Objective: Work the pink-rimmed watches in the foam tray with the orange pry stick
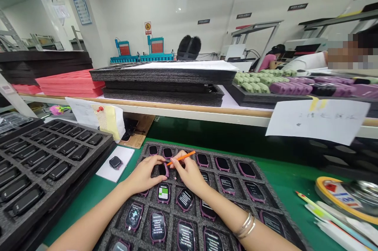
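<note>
Tray (pixel 239 184) lies before us, divided presumably to prevent knocks. Our left hand (pixel 147 174) — fingers clamped on tilted watch (pixel 164 170) over tray's far half — seemingly steadies it; our right hand (pixel 187 170) pinches stick (pixel 186 155), tip at watch edge, likely for precision.

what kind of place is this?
Probably an electronics assembly or inspection workshop: smartwatches, many with lit screens, sit in a foam tray; black devices line another tray; other people are in the background.
</note>
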`<state>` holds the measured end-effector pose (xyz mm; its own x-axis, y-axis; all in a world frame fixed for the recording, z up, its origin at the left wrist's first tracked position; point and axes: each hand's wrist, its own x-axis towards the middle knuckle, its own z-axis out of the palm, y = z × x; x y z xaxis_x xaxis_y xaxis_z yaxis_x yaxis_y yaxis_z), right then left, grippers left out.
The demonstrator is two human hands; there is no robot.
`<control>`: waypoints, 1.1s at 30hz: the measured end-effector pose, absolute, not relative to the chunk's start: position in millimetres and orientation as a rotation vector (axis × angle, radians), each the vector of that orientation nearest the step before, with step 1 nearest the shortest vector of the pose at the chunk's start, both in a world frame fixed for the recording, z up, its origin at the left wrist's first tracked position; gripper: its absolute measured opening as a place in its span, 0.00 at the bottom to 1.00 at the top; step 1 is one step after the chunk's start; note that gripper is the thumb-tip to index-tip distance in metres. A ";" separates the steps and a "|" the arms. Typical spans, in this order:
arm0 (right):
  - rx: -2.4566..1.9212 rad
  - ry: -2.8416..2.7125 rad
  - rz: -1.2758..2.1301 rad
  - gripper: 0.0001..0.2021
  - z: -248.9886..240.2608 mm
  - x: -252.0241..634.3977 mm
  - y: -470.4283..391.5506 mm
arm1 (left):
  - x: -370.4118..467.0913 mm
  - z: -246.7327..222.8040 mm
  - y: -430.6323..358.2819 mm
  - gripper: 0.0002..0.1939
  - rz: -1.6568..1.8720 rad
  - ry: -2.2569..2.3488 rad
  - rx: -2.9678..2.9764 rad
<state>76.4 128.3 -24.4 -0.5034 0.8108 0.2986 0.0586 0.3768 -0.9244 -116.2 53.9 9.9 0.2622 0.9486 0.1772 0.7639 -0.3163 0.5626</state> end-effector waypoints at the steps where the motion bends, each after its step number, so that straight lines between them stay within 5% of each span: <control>1: -0.754 -1.846 1.192 0.12 -23.2 76.4 128.2 | -116.4 11.2 54.5 0.23 0.687 1.565 2.186; 20: -0.876 -1.618 1.155 0.12 -30.5 139.9 149.4 | -39.4 23.4 78.5 0.15 0.435 1.459 2.636; 33: -0.832 -1.736 1.179 0.11 -21.9 139.3 132.6 | -64.5 16.6 72.2 0.09 0.609 1.348 2.505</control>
